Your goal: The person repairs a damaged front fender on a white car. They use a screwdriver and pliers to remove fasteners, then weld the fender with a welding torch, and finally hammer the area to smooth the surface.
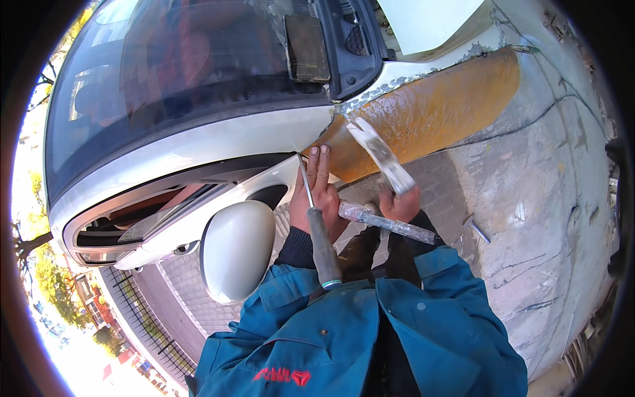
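Near left fingers (323, 163): white mirror (237, 251) (rounded), screwdriver (321, 238) crossing in front.

Bare metal, worn plastic, glossy paint and matt cloth
The screwdriver (322, 245) pairs a smooth, bright metal shaft with a dull grey handle that looks like plastic; the notched tool (380, 155) looks like pale metal, its finish blurred, and the bar-shaped handle (387, 221) has a rough, paint-smeared surface. The front fender (440, 102) is matt, orange-brown and streaky, like rusted or primed metal, beside a flaking painted edge (390, 86). Smooth, glossy white covers the side mirror housing (238, 251) and windshield pillar (258, 132); the windshield (172, 73) is reflective glass. The jacket (311, 337) is matt woven cloth, its cuff (296, 249) dark ribbed knit, above rough, cracked concrete (522, 178).
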The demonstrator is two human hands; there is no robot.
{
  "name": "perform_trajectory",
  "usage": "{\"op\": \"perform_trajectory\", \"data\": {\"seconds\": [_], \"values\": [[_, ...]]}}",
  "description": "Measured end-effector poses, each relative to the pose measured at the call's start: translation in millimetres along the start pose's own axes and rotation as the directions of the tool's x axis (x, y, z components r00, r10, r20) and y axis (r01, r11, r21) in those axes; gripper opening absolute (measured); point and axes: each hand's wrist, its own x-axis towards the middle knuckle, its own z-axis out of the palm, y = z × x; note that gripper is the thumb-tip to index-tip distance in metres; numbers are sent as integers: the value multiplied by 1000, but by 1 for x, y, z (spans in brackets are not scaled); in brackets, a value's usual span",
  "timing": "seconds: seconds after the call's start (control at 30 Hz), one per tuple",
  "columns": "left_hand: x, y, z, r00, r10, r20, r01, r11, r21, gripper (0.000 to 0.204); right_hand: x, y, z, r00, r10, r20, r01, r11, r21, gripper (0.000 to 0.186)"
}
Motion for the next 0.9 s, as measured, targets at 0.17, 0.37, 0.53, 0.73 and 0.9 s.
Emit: {"op": "perform_trajectory", "data": {"seconds": [0.17, 0.37, 0.53, 0.73, 0.9], "values": [[-5, 5, -2, 1000, -14, 13, 14, 1000, -20, 28, -3, 8, 2, 995, 96, 38, -95, 995, -38, 27], [2, 3, -1, 1000, -23, 20, 22, 1000, 18, 29, -14, 10, -4, 991, -129, -31, 132, 985, 108, 26], [2, 5, -3, 999, -41, 23, 41, 999, 10, 29, 0, 12, 6, 996, 77, 52, -76, 997, -10, 30], [1, 6, -5, 998, -44, 37, 45, 998, -35, 33, -16, 8, -11, 987, -162, -15, 162, 972, 171, 25], [-4, 1, -4, 999, -1, 32, 2, 1000, -9, 32, -15, 10, 12, 990, 64, 128, -62, 998, -19, 25]]}}
